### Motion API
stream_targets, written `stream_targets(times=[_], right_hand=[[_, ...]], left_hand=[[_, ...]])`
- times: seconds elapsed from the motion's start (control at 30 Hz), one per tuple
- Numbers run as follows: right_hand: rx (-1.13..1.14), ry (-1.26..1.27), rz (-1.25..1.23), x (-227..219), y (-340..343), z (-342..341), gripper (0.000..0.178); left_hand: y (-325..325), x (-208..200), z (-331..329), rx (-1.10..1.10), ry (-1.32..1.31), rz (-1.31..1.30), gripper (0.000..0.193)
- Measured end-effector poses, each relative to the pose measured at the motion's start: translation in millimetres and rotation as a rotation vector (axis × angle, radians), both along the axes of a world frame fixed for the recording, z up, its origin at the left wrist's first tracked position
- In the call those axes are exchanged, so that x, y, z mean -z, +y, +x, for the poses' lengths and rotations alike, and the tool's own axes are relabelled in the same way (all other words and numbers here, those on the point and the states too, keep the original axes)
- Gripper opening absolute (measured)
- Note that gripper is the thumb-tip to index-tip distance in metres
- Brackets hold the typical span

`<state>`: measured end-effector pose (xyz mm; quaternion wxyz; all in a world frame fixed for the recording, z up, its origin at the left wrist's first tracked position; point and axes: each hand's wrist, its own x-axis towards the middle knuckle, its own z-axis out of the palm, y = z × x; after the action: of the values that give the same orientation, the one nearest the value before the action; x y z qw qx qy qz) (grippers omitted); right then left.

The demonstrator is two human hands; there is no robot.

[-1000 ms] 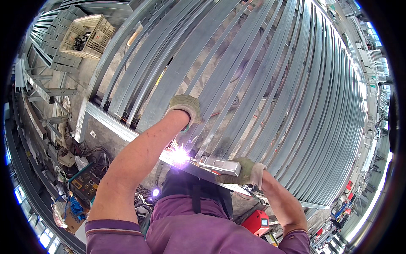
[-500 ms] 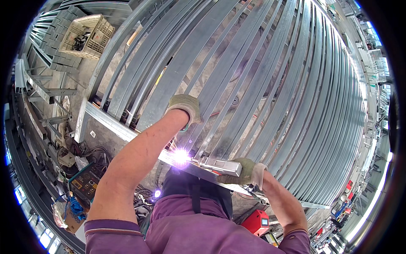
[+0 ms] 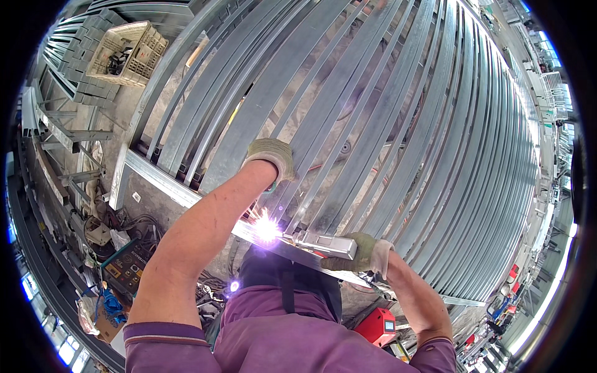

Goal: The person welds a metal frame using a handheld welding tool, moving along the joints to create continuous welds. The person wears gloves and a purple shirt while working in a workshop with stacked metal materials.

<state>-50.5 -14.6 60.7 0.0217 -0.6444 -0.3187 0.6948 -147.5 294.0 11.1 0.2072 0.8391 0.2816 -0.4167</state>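
Observation:
My right hand (image 3: 359, 252), in a pale green work glove, is closed round a welding torch (image 3: 328, 244) with a boxy silver body. The torch's narrow tip points left at a white-violet glare with sparks, on the near rail (image 3: 186, 193) of a large metal frame. My left hand (image 3: 272, 155), gloved likewise, rests over the flat grey bars (image 3: 239, 149) beyond the glare. Its fingers are mostly hidden by the glove's back and my wrist; a bit of green shows beneath the hand.
A cream plastic crate (image 3: 138, 61) holding small dark parts stands at the upper left, near stacked metal tubes (image 3: 84, 56). A dark control box (image 3: 124, 268) and coiled cables lie at the lower left. A red device (image 3: 376, 327) with a small screen sits at the lower right.
The sparks fan wider and higher from the glare. The torch and my right hand have shifted very slightly right; my left hand stays in place.

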Motion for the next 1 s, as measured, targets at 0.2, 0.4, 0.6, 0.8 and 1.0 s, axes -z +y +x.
stream_targets(times=[0.2,0.4,0.6,0.8,1.0], right_hand=[[0.024,0.03,0.021,7,-9,1,0.08],[-0.027,0.024,0.034,1,-3,2,0.081],[0.011,0.075,0.079,22,-20,2,0.08],[0.02,0.069,0.084,17,-20,4,0.078],[0.016,0.072,0.094,19,-24,5,0.075]], left_hand=[[-1,0,0,-0.007,0.006,-0.003,0.066],[0,2,-1,-0.001,-0.001,0.002,0.067],[0,1,2,0.003,0.023,-0.009,0.069],[0,2,1,0.014,0.017,-0.004,0.069],[0,-6,3,0.003,0.026,-0.012,0.067]])
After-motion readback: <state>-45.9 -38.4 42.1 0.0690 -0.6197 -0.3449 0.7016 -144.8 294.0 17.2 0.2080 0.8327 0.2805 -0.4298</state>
